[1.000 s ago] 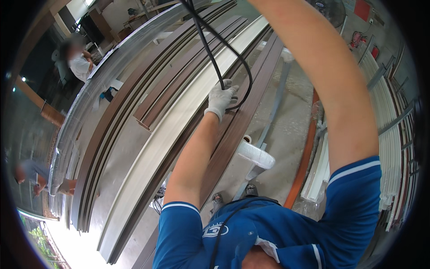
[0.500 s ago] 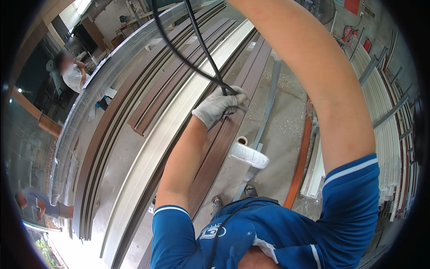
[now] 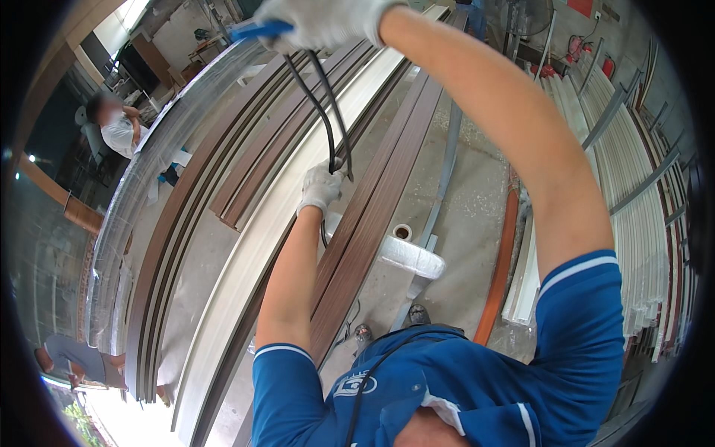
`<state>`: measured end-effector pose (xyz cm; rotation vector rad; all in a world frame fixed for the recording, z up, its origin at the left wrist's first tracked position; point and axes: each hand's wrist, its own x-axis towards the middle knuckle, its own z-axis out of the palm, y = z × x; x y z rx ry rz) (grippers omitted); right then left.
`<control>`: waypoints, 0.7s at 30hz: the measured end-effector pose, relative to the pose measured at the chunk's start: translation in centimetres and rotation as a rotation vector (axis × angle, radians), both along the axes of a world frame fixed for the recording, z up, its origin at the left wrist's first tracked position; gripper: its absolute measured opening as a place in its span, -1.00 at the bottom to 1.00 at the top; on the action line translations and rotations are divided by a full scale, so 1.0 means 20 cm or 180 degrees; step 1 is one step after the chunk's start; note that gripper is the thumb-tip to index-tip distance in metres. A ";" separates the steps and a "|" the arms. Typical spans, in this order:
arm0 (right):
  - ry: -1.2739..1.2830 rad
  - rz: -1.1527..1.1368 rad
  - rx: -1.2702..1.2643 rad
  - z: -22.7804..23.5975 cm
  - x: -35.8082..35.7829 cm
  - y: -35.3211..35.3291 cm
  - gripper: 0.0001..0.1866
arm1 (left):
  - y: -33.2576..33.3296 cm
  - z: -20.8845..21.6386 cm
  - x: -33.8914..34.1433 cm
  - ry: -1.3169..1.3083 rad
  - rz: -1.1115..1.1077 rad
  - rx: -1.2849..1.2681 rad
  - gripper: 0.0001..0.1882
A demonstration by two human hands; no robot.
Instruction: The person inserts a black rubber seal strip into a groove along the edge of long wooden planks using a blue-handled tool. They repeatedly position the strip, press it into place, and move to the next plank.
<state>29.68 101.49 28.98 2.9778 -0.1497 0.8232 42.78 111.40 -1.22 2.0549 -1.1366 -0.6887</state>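
White gloves cover both of my hands. My left hand (image 3: 322, 185) is closed around a black cable (image 3: 325, 112), over the right edge of the long white profile (image 3: 275, 190). Two runs of the cable rise from it to my right hand (image 3: 331, 22), raised at the top edge of the view. That hand is closed on a blue object (image 3: 261, 30), blurred and partly cut off, so its kind is unclear. Beside my left hand lie long brown wood-grain boards (image 3: 365, 223), apart from it. A loose end of cable hangs below my left hand.
More brown profiles (image 3: 195, 171) lie to the left, past them a film-wrapped bundle (image 3: 119, 216). A wrapped roll (image 3: 413, 257) stands right of the boards. Racked profiles (image 3: 625, 194) line the far right. Two other people (image 3: 119, 134) are at the left, one lower down.
My right hand has come into view at the top with the blue object. My left hand has moved left and slightly down, from above the brown boards to the white profile's edge.
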 end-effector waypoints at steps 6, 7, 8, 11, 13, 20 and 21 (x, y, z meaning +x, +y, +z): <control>0.0859 -0.0479 -0.0111 -0.55 -0.07 -0.18 -0.67 | 0.28 0.08 0.09 0.1003 -0.0577 -0.0544 -0.53; 0.0993 -0.0521 0.0056 -0.63 -0.09 -0.21 -0.66 | 0.31 0.09 0.11 0.1167 -0.0639 -0.0500 -0.51; 0.0962 -0.0479 0.0327 -0.71 -0.12 -0.22 -0.66 | 0.34 0.10 0.12 0.1302 -0.0733 -0.0478 -0.51; 0.1185 -0.0811 0.1105 -0.84 -0.20 -0.27 -0.70 | 0.37 0.09 0.12 0.0846 -0.0487 0.0035 -0.54; 0.0992 -0.0977 0.1416 -0.91 -0.26 -0.27 -0.73 | 0.34 0.04 0.10 -0.0265 -0.0440 0.0377 -0.61; -0.0542 -0.1322 0.2093 -1.15 -0.57 -0.29 -0.69 | 0.03 -0.17 -0.05 -0.1089 -0.0803 -0.0351 -0.67; -0.0750 -0.1458 0.2277 -1.21 -0.61 -0.29 -0.70 | -0.03 -0.16 -0.08 -0.0914 -0.0745 -0.0492 -0.66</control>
